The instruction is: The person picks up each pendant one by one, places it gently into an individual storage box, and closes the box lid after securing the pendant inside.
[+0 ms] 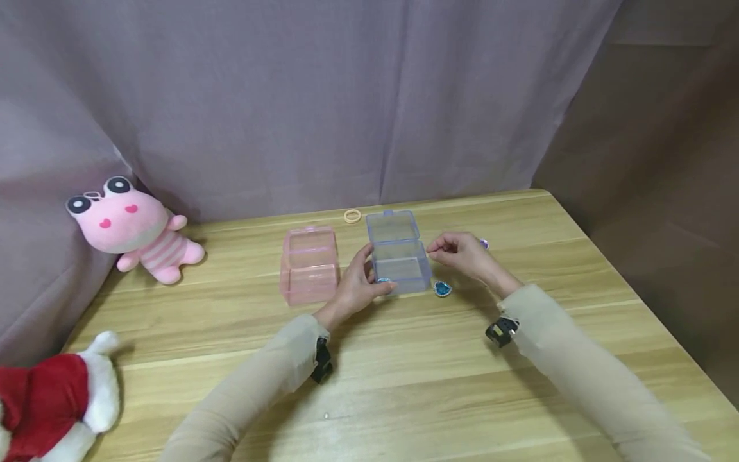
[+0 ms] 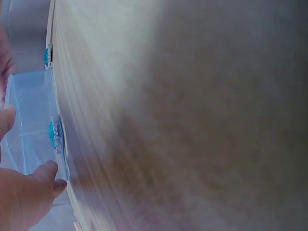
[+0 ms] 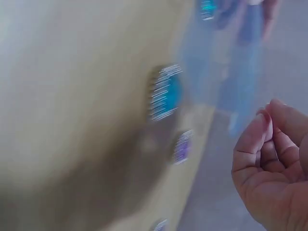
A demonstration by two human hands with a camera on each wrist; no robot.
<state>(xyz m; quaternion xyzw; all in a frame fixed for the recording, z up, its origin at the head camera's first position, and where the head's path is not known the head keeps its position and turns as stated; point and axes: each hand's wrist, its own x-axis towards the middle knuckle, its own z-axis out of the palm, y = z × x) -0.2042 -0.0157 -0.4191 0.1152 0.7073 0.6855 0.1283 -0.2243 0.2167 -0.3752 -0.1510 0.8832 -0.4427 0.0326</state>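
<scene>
A clear blue plastic box (image 1: 402,266) stands on the table with its lid raised. My left hand (image 1: 356,282) grips its left side, thumb along the front wall. Near that thumb a blue gem with a beaded rim (image 2: 54,134) shows; I cannot tell whether it lies inside the box or before it. Close to the box's right wall, my right hand (image 1: 462,253) has thumb and index tips together and the other fingers curled, with nothing visible between them. A blue heart-shaped gem (image 1: 442,289) lies on the table right of the box. Beyond the right hand sits a purple gem (image 1: 484,244).
Left of the blue box stands an open clear pink box (image 1: 310,276). A pale ring-shaped band (image 1: 352,216) lies near the back edge. A pink frog plush (image 1: 141,231) leans at the back left, with a red and white plush (image 1: 58,404) at the near left.
</scene>
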